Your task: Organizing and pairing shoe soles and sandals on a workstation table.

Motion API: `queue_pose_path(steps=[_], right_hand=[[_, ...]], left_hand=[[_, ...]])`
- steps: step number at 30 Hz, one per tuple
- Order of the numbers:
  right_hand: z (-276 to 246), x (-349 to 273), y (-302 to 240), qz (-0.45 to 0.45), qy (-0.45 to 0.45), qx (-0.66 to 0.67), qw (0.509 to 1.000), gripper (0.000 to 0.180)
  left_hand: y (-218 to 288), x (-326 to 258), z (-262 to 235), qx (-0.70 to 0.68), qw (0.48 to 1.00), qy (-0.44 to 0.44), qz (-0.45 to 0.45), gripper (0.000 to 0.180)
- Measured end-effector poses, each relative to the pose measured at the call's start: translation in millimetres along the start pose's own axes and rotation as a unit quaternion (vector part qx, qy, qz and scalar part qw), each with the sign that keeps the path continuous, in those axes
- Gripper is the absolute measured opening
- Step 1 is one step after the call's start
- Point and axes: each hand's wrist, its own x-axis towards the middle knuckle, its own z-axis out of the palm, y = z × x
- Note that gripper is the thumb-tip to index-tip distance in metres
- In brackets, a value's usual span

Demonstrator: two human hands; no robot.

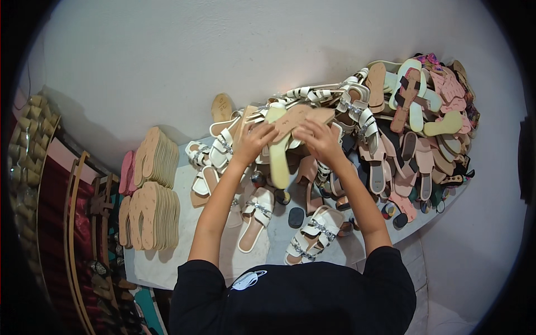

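Note:
My left hand [255,139] and my right hand [318,138] are raised together over the table, both gripping a tan flat insole [304,116] that lies across them. A pale yellow shoe sole [278,151] hangs down between the two hands, its top pressed under the tan insole. Both sets of fingers curl around these pieces. Below the hands lie white strappy sandals with sparkly bands [312,231].
A big heap of sandals and soles [413,128] fills the table's right side. Stacks of tan insoles [153,215] stand at the left on the white table [167,262]. Dark wooden frames [78,223] sit further left. A white wall [195,56] is behind.

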Motion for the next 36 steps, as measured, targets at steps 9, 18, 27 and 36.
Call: queue_pose_path(steps=[9,18,27,36], right_hand=[[23.0,-106.6,-46.0,0.235,0.005,-0.084,0.968,0.04],[38.0,-101.2,-38.0,0.274,0.137,0.038,0.951,0.026],[36.5,-74.3,-69.1,0.431,0.262,0.431,0.748,0.035],[58.9,-127.0,-148.5,0.445,0.103,0.296,0.839,0.059]], left_hand=[[28.4,-18.6,6.4,-0.157,0.973,-0.048,-0.161,0.044],[55.0,14.1,14.3,-0.093,0.954,-0.034,-0.281,0.034],[85.7,-4.9,-24.8,-0.081,0.945,0.1,-0.302,0.042],[145.6,-113.9,-38.8,-0.148,0.884,0.093,-0.434,0.066]])
